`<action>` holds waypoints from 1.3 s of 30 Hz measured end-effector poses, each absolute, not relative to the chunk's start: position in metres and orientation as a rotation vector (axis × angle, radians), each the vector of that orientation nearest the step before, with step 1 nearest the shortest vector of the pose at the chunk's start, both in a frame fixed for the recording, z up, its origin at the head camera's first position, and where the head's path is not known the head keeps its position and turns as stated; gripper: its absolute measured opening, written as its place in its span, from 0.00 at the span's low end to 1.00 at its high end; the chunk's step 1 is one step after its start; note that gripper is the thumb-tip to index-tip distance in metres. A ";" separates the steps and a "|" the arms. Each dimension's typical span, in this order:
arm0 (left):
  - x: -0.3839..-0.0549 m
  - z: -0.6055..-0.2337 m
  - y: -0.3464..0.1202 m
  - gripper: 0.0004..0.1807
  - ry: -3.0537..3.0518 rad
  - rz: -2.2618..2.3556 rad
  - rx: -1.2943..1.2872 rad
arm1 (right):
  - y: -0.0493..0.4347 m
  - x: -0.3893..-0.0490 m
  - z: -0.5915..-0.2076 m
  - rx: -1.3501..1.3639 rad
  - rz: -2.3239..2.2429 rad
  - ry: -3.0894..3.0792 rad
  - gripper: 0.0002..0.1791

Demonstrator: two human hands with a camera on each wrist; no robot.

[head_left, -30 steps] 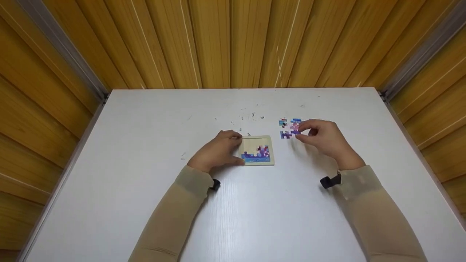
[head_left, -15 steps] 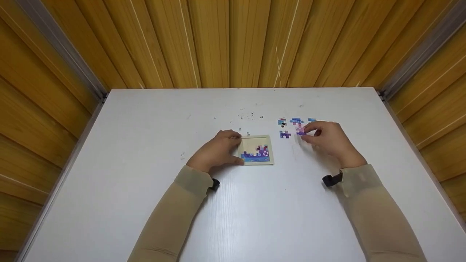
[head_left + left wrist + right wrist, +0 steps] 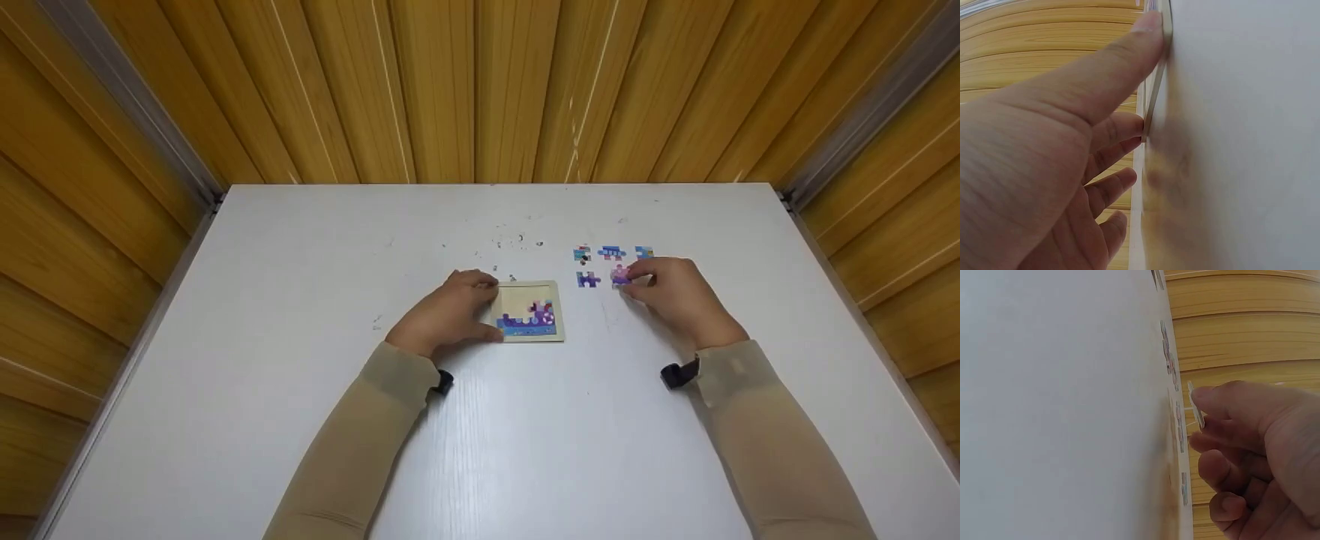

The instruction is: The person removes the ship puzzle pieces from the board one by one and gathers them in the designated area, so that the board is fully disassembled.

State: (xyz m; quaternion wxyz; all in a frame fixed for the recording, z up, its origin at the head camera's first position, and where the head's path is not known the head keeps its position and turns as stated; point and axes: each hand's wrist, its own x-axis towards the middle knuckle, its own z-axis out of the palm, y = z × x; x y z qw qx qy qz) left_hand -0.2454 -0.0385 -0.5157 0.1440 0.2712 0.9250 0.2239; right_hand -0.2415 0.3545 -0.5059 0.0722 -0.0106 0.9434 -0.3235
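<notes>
In the head view, a small square puzzle frame (image 3: 556, 312) lies on the table, its lower part filled with blue and purple puzzle pieces (image 3: 525, 326). My left hand (image 3: 454, 311) holds the frame at its left side, thumb at the near corner and fingers at the far one. The left wrist view shows the thumb and forefinger on the frame's edge (image 3: 1154, 101). To the right of the frame, my right hand (image 3: 679, 296) pinches a pink and purple puzzle piece (image 3: 620, 275) between thumb and forefinger. In the right wrist view this piece (image 3: 1196, 406) is tilted and off the table.
Several loose pieces lie around the right hand: a teal one (image 3: 582, 255), a blue one (image 3: 611, 253), a light blue one (image 3: 643, 253) and a purple one (image 3: 588, 280). Dark specks mark the white table (image 3: 480, 450). Yellow wood-look panels (image 3: 442, 90) surround its back and sides.
My right hand has shifted slightly right and toward me with the pink and purple piece, which has turned. Loose pieces behind it now show more fully. The left hand stays on the frame.
</notes>
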 end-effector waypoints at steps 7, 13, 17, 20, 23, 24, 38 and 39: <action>-0.245 -0.515 -0.040 0.47 2.657 0.636 0.814 | 0.354 -0.242 -0.511 -0.117 -0.967 2.877 0.16; -0.246 -0.516 -0.039 0.47 2.667 0.624 0.798 | 0.354 -0.243 -0.515 -0.162 -0.936 2.909 0.14; -0.246 -0.515 -0.038 0.48 2.667 0.623 0.773 | 0.354 -0.244 -0.515 -0.144 -0.931 2.896 0.17; -0.246 -0.515 -0.038 0.48 2.667 0.617 0.768 | 0.354 -0.244 -0.515 -0.135 -0.927 2.891 0.18; -0.246 -0.515 -0.038 0.48 2.664 0.621 0.765 | 0.353 -0.245 -0.516 -0.142 -0.916 2.896 0.18; -0.246 -0.515 -0.038 0.48 2.663 0.626 0.764 | 0.353 -0.245 -0.516 -0.147 -0.913 2.898 0.18; -0.246 -0.518 -0.040 0.48 2.669 0.644 0.784 | 0.349 -0.243 -0.511 -0.121 -0.965 2.916 0.16; -0.245 -0.518 -0.040 0.48 2.663 0.650 0.779 | 0.348 -0.242 -0.510 -0.118 -0.966 2.919 0.16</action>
